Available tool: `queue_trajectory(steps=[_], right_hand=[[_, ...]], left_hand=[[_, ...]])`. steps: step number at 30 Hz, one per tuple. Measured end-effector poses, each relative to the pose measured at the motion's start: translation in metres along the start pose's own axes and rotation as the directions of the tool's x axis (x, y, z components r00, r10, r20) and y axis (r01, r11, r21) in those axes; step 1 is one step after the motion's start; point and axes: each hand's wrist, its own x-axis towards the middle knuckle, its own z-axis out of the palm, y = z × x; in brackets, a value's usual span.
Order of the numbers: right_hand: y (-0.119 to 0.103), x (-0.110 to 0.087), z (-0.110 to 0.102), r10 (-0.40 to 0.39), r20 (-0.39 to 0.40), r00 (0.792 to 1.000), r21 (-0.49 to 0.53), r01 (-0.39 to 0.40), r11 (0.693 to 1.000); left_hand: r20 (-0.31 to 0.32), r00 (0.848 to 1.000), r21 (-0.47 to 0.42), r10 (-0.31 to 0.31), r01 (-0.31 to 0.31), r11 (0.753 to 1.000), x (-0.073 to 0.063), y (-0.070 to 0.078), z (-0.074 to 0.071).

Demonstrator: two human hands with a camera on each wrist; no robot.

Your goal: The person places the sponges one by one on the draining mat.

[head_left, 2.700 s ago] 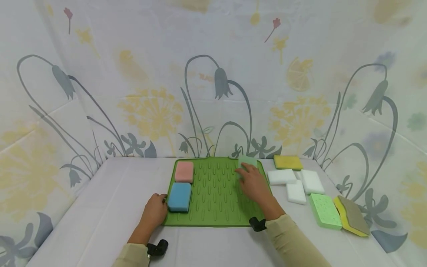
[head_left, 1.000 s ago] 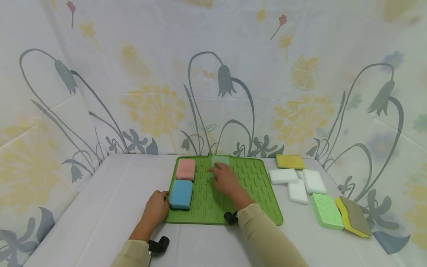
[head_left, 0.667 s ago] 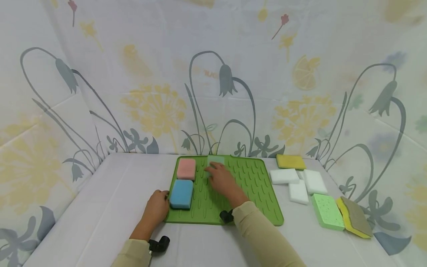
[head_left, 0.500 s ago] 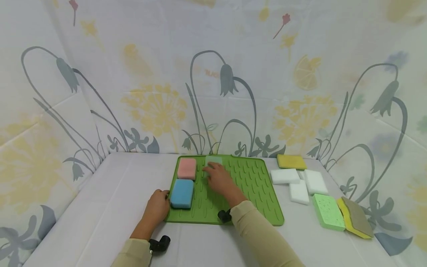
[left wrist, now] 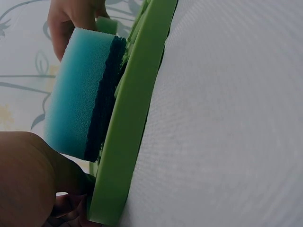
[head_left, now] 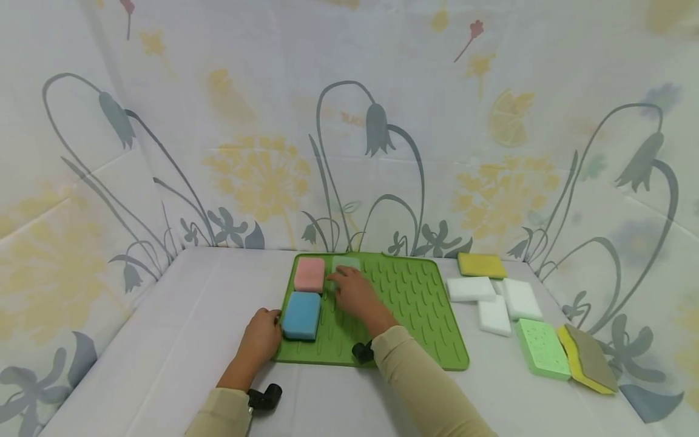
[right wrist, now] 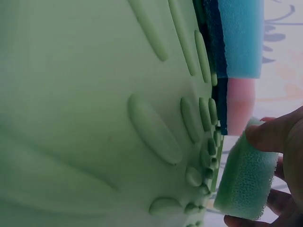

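My right hand grips a pale green sponge between thumb and fingers at the back of a green ribbed mat. That sponge is just right of a pink sponge, with a small gap between. A blue sponge with a dark underside lies in front of the pink one on the mat's left side. Beside it, my left hand pinches the mat's left edge; some fingertips are hidden. In the head view, my right hand covers part of the pale green sponge.
Right of the mat lie several white sponges, a yellow sponge, a bright green speckled sponge and a yellow sponge with a grey-brown face. A flower-printed cloth hangs behind the white tabletop.
My right hand has carried the pale green sponge leftward from the mat's back right to near the pink sponge. My left hand stays at the mat's edge. The head view has shifted slightly.
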Motion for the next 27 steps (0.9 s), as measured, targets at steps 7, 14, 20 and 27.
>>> queue_trajectory(steps=[7,14,20,27], right_hand=[[-0.003,0.003,0.003,0.008,0.031,0.999,-0.002,-0.008,1.0],[-0.003,0.004,0.008,-0.006,0.011,1.0,0.017,0.005,1.0],[-0.002,0.005,0.011,0.0,0.018,1.0,0.0,0.0,1.0],[-0.001,0.008,0.012,0.017,0.03,0.999,0.023,-0.018,1.0]], left_hand=[[-0.004,1.0,0.003,0.015,-0.015,1.0,0.0,0.0,0.001],[-0.004,1.0,-0.002,0.019,-0.019,1.0,0.0,0.001,0.0],[-0.009,1.0,0.004,0.02,-0.019,1.0,0.0,0.001,0.0],[-0.011,1.0,0.007,0.016,-0.016,1.0,0.0,0.001,-0.001]])
